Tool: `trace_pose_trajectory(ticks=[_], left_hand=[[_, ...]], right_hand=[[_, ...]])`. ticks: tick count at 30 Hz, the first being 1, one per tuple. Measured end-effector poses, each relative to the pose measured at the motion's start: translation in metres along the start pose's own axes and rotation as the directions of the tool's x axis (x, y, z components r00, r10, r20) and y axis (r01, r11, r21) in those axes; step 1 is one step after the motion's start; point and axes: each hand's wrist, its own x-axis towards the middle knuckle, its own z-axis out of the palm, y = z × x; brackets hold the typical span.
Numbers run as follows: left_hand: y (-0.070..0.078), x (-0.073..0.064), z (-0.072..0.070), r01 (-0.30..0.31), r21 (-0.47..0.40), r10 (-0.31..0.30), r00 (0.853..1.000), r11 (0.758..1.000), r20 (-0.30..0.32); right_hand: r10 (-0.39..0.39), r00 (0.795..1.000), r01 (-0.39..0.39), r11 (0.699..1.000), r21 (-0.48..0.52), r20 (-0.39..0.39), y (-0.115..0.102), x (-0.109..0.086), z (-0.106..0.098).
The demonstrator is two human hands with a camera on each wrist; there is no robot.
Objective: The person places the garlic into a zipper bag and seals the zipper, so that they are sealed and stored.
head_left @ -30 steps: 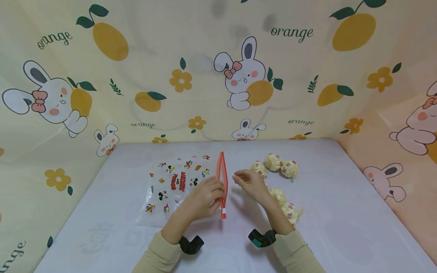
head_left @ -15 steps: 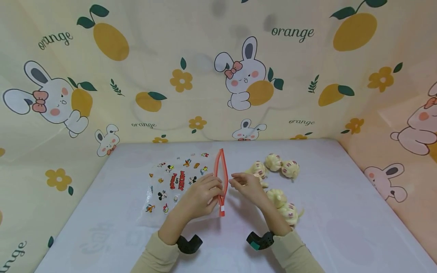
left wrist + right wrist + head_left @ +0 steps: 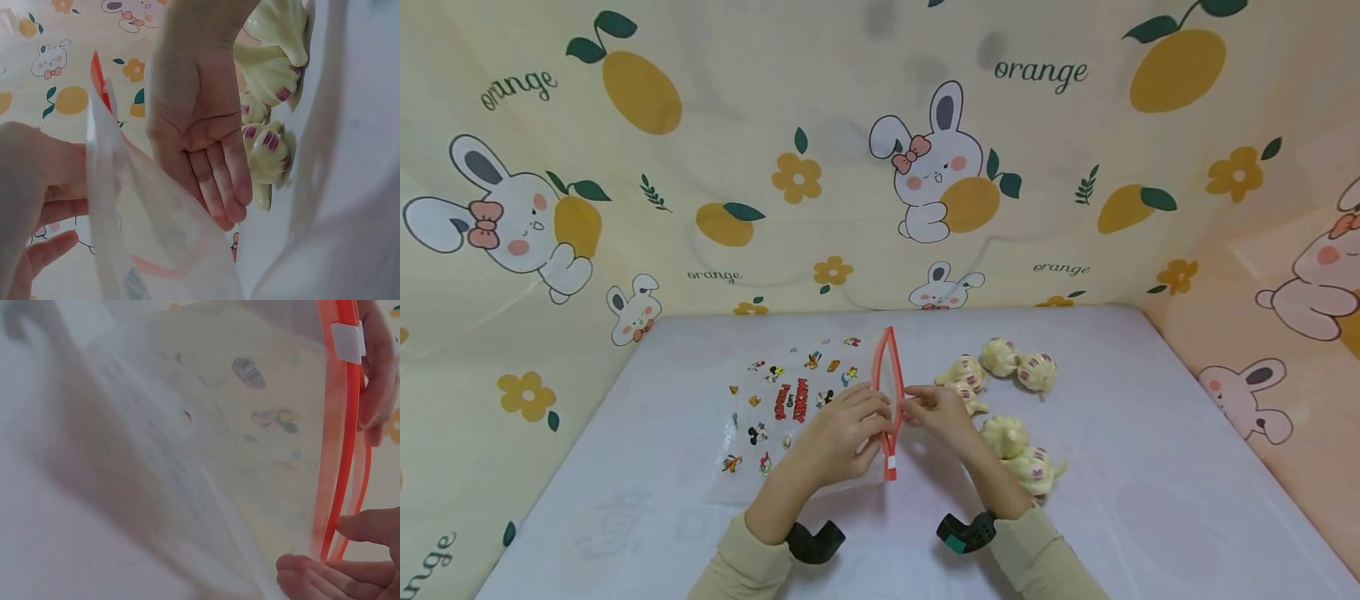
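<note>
Bag, centre-left of frame, lips parted; left hand pinching left rim, right hand fingertips at right rim, pinch unclear. Apparent step: opening; next move likely calls for drawing rims wider

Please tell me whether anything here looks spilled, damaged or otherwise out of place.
Nothing stands out. The bag lies with its printed lettering sideways in the head view, but that fits its mouth facing the garlic bulbs. Those lie loosely on the table, and the visible ones look whole.
</note>
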Motion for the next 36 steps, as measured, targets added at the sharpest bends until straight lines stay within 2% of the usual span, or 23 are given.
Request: trace_pose_trajectory(ticks=[7, 12, 15, 18, 21, 27, 32, 36], left_hand=[[0.0, 0.0, 0.004, -0.012, -0.001, 0.011, 1.0, 1.0, -0.018], [-0.001, -0.001, 0.004, -0.004, -0.001, 0.004, 0.999, 1.0, -0.036], [0.0, 0.0, 0.005, 0.017, 0.037, -0.015, 0.999, 0.999, -0.047], [0.002, 0.001, 0.006, 0.065, 0.089, -0.058, 0.995, 0.994, -0.078], [0.007, 0.003, 0.008, 0.129, 0.122, -0.112, 0.984, 0.984, -0.135], [0.015, 0.006, 0.013, 0.232, 0.157, -0.192, 0.953, 0.96, -0.234], [0.019, 0.006, 0.014, 0.302, 0.138, -0.261, 0.931, 0.943, -0.255], [0.02, 0.005, 0.015, 0.362, 0.053, -0.339, 0.908, 0.931, -0.248]], right_hand=[[0.053, 0.998, -0.052, 0.997, 0.063, -0.019, 0.0, 0.0, 0.001], [0.044, 0.999, -0.042, 0.997, 0.064, -0.017, 0.0, 0.001, 0.001], [0.045, 0.999, -0.044, 0.996, 0.074, -0.013, 0.001, 0.001, 0.001], [0.048, 0.999, -0.047, 0.996, 0.082, -0.009, 0.001, 0.002, 0.0], [0.054, 0.998, -0.053, 0.995, 0.081, -0.009, 0.0, 0.002, 0.0], [0.065, 0.998, -0.064, 0.995, 0.076, -0.011, -0.001, 0.001, 0.001], [0.07, 0.997, -0.068, 0.995, 0.079, -0.024, -0.002, 0.001, 0.002], [0.061, 0.998, -0.059, 0.994, 0.092, -0.021, -0.003, 0.001, 0.002]])
